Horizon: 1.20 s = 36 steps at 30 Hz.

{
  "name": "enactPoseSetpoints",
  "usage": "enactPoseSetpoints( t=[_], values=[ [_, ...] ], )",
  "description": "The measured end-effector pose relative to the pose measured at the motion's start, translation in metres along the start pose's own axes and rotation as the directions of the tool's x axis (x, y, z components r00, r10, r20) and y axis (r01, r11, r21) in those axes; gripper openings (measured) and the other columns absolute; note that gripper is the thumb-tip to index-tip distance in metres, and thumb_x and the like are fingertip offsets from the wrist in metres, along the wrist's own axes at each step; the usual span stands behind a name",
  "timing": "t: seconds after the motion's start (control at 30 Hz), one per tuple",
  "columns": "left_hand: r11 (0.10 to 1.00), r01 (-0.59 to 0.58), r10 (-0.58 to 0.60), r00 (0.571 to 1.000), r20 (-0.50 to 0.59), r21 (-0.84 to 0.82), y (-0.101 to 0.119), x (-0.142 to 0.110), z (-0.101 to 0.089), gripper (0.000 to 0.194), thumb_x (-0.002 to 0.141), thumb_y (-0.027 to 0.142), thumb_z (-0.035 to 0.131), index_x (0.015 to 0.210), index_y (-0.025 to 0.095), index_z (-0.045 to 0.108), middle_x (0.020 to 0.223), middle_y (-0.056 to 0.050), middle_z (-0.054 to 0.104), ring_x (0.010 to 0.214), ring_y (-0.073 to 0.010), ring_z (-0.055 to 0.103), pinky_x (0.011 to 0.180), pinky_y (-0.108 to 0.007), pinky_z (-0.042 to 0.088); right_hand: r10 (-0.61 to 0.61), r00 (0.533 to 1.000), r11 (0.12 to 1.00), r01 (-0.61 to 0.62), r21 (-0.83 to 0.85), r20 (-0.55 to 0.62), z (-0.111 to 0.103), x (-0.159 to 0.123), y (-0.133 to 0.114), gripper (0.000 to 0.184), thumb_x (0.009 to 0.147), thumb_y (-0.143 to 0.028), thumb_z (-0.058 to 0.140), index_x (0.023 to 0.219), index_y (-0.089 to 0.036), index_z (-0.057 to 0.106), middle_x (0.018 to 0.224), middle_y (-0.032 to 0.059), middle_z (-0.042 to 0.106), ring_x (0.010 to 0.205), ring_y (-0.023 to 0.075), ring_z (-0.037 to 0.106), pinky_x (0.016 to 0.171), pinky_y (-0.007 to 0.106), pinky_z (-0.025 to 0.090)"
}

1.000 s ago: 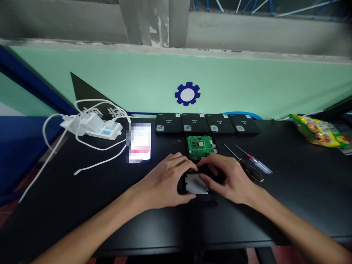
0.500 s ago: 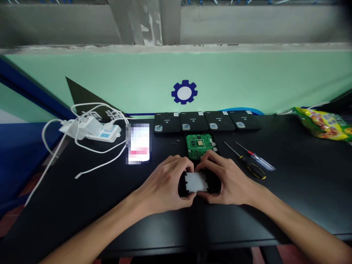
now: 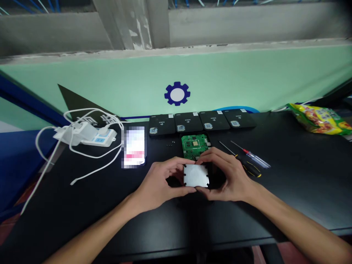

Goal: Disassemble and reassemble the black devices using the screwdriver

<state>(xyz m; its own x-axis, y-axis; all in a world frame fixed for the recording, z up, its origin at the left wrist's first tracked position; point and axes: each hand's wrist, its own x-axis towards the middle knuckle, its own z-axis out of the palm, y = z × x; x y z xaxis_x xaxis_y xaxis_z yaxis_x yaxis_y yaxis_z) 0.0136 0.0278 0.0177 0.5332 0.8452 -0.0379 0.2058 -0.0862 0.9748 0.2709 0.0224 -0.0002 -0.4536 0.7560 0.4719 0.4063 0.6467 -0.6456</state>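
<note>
My left hand (image 3: 158, 180) and my right hand (image 3: 229, 173) both grip a small black case with a grey metal plate (image 3: 195, 175) on its upturned face, tilted up towards me just above the black table (image 3: 82, 205). Fingers of both hands wrap its edges. Right behind it a green circuit board (image 3: 194, 146) lies flat on the table. Two tiny screws (image 3: 169, 144) lie left of the board.
Several black cases (image 3: 200, 121) line the table's back edge. Two screwdrivers (image 3: 247, 161) lie right of my hands. A lit phone (image 3: 133, 146) and a white power strip with cables (image 3: 90, 134) are at the left, a yellow-green snack bag (image 3: 319, 119) at the far right.
Both hands have raised the case off the table and tipped it, so the grey plate now faces me more fully. The view has shifted a little to the right.
</note>
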Motion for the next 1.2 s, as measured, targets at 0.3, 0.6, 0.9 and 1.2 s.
enactPoseSetpoints(
  t=[0.3, 0.6, 0.9, 1.2],
  values=[
    [0.987, 0.039, -0.058, 0.991, -0.124, -0.156, 0.0, 0.002, -0.001, 0.055, 0.082, 0.024, 0.094, 0.134, 0.027, 0.075, 0.104, -0.006, 0.084, 0.094, -0.025, 0.079, 0.089, -0.042, 0.065, 0.37, 0.912, 0.743, -0.405, 0.533, 0.176, 0.011, -0.002, -0.004, 0.054, 0.091, -0.024, 0.086, 0.139, -0.031, 0.063, 0.103, 0.0036, 0.074, 0.067, 0.0162, 0.062, 0.051, 0.028, 0.048],
    [0.992, 0.028, -0.041, 0.993, -0.113, -0.119, 0.0, 0.001, 0.0, 0.058, 0.084, 0.022, 0.094, 0.136, 0.029, 0.069, 0.101, -0.003, 0.085, 0.088, -0.0227, 0.078, 0.085, -0.039, 0.063, 0.388, 0.904, 0.61, -0.398, 0.685, 0.18, 0.014, 0.001, -0.003, 0.051, 0.089, -0.022, 0.089, 0.136, -0.03, 0.069, 0.1, 0.0025, 0.072, 0.072, 0.0169, 0.061, 0.063, 0.033, 0.051],
    [0.988, 0.026, -0.043, 0.993, -0.11, -0.154, -0.004, 0.0, 0.001, 0.055, 0.088, 0.023, 0.093, 0.135, 0.03, 0.066, 0.098, -0.001, 0.086, 0.083, -0.0223, 0.083, 0.08, -0.036, 0.064, 0.381, 0.907, 0.584, -0.387, 0.713, 0.18, 0.01, 0.004, -0.005, 0.05, 0.089, -0.017, 0.088, 0.134, -0.03, 0.071, 0.094, 0.0002, 0.07, 0.07, 0.0144, 0.054, 0.063, 0.03, 0.045],
    [0.992, -0.011, -0.003, 0.994, -0.113, -0.127, -0.006, 0.0, 0.002, 0.054, 0.09, 0.025, 0.092, 0.138, 0.03, 0.066, 0.092, 0.001, 0.085, 0.083, -0.0223, 0.084, 0.08, -0.035, 0.065, 0.386, 0.907, 0.555, -0.375, 0.742, 0.17, 0.013, 0.002, -0.001, 0.053, 0.087, -0.016, 0.091, 0.135, -0.028, 0.072, 0.092, 0.0003, 0.068, 0.069, 0.0126, 0.051, 0.062, 0.028, 0.04]
  ],
)
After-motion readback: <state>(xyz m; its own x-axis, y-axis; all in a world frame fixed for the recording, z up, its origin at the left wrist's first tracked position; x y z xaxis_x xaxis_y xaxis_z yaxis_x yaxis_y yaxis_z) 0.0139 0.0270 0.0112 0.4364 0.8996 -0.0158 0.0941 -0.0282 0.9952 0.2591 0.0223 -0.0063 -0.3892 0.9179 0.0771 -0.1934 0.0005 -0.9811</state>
